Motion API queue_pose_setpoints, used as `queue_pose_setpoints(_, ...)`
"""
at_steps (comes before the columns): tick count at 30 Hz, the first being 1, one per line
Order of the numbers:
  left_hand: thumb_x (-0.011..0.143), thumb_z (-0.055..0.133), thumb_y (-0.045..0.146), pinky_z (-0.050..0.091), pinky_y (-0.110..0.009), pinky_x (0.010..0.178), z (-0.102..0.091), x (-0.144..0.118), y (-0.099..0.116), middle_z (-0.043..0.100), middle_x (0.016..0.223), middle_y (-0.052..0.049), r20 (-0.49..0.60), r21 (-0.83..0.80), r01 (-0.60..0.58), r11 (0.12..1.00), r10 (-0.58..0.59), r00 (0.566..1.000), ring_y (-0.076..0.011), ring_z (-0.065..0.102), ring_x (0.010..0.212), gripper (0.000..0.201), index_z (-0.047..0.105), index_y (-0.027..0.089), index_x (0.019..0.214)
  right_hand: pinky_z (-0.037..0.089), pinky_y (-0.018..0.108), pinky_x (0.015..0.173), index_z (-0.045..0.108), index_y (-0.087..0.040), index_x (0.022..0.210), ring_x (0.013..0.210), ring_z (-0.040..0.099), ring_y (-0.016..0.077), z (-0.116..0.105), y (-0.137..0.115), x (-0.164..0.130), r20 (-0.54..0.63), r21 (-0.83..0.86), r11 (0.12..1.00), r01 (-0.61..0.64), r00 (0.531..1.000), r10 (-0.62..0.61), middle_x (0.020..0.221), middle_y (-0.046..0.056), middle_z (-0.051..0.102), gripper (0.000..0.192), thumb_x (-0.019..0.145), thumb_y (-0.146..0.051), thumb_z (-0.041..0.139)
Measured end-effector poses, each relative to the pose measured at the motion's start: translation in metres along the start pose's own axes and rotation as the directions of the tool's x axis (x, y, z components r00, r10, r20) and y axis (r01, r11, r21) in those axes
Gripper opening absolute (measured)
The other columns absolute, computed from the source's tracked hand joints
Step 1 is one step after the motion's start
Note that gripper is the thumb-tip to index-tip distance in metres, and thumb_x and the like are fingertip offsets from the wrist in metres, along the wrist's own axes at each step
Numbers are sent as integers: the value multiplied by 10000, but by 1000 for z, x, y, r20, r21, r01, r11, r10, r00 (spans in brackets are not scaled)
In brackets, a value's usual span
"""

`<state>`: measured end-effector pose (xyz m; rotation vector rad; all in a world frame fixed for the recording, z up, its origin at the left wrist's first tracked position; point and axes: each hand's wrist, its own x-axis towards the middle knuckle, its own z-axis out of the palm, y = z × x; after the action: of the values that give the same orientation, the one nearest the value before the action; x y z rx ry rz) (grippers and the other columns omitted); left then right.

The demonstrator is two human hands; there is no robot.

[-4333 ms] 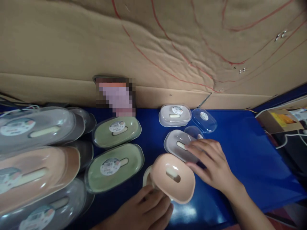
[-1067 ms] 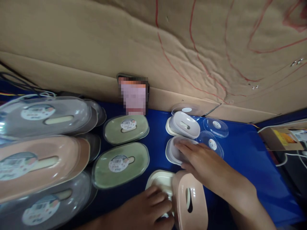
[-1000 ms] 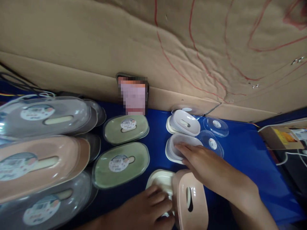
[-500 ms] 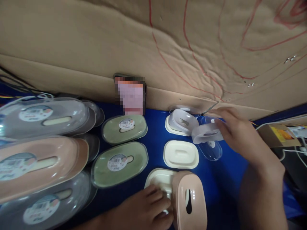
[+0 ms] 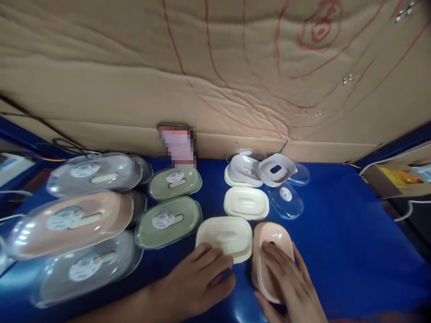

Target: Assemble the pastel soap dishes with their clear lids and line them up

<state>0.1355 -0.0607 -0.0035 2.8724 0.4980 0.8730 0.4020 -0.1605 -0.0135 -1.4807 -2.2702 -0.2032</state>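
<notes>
My left hand [image 5: 202, 280] has its fingers bent over the front rim of a cream oval base [image 5: 227, 231] with a raised middle, thumb in front of it. Beside it to the right stands a peach oval slotted cover [image 5: 276, 231]. My right hand [image 5: 289, 282] wraps over that cover, fingers across its top and thumb at the near side; the slot is mostly hidden. Behind lies another cream base [image 5: 246, 203]. Farther back, a pale grey-lilac cover [image 5: 240, 166] and a second pale cover [image 5: 281, 172] lean together.
On the left lie oval boxes under clear lids: grey [image 5: 107, 168], peach [image 5: 111, 211] and green [image 5: 170, 231]. Clear lids [image 5: 292, 206] lie right of the cream bases. A blurred phone [image 5: 178, 146] leans on the brown paper wall [image 5: 134, 89]. The table [image 5: 353, 251] is blue.
My right hand has let go of the pale cover at the back and come forward onto the peach cover. That peach cover now sits apart from the cream base. The view has shifted.
</notes>
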Motion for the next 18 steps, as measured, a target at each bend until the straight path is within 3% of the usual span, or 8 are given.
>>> queue_pose_setpoints(3, 1036, 633, 98, 458, -291, 874, -6, 18, 2, 683, 956, 4, 35, 24, -3, 1000, 2, 999, -147, 577, 877, 120, 668, 211, 1022, 438, 545, 1240, 592, -200, 1411, 1167, 765, 272, -17, 17, -2, -102, 185, 980, -68, 991, 88, 1276, 102, 790, 453, 973, -272, 683)
queue_pose_setpoints(5, 1078, 576, 134, 470, -274, 878, -8, 33, 4, 687, 947, 7, 53, -7, 59, 998, -58, 997, -140, 584, 887, 150, 677, 224, 1014, 452, 607, 1223, 614, -239, 1368, 1135, 770, 295, -32, 31, 4, -143, 274, 958, -90, 981, 133, 1229, 95, 796, 415, 964, -249, 708)
queue_pose_setpoints(9, 1140, 474, 222, 487, -273, 908, 1, 60, 3, 690, 947, -12, 0, -92, 166, 982, -167, 986, -149, 605, 917, 260, 707, 221, 1026, 422, 665, 1234, 652, -269, 1321, 1182, 750, 318, -45, 73, 45, -187, 332, 942, 40, 982, 24, 1243, 96, 787, 391, 947, -249, 766)
queue_pose_setpoints(11, 1145, 476, 253, 491, -277, 930, 12, 69, -4, 688, 950, -15, 25, -80, 183, 980, -181, 983, -155, 619, 941, 270, 712, 213, 1021, 405, 653, 1246, 653, -275, 1345, 1237, 728, 308, -40, 99, 75, -193, 308, 948, 87, 981, -27, 1295, 97, 776, 388, 972, -272, 755)
queue_pose_setpoints(14, 1118, 507, 184, 490, -331, 992, 29, 76, -21, 706, 1044, -28, 168, 59, 124, 991, -132, 977, -184, 643, 1024, 217, 719, 221, 1091, 315, 654, 1280, 660, -299, 1389, 1331, 669, 298, -23, 130, 112, -147, 182, 972, 146, 982, -120, 1361, 77, 759, 359, 1033, -270, 684)
queue_pose_setpoints(16, 1084, 512, 106, 467, -418, 1078, 34, 76, -28, 712, 1155, -58, 212, 150, 95, 984, -126, 969, -222, 649, 1131, 230, 711, 211, 1128, 290, 654, 1277, 672, -313, 1393, 1409, 607, 309, -10, 141, 123, -138, 96, 985, 142, 982, -128, 1457, 81, 705, 347, 1057, -237, 628)
queue_pose_setpoints(18, 1043, 521, 56, 409, -518, 1168, 30, 70, -27, 693, 1299, -103, 180, 221, 127, 967, -168, 969, -267, 621, 1274, 262, 698, 198, 1176, 341, 632, 1241, 663, -291, 1422, 1466, 547, 336, -1, 144, 123, -188, 22, 996, 87, 979, -81, 1551, 119, 622, 381, 1059, -199, 589)
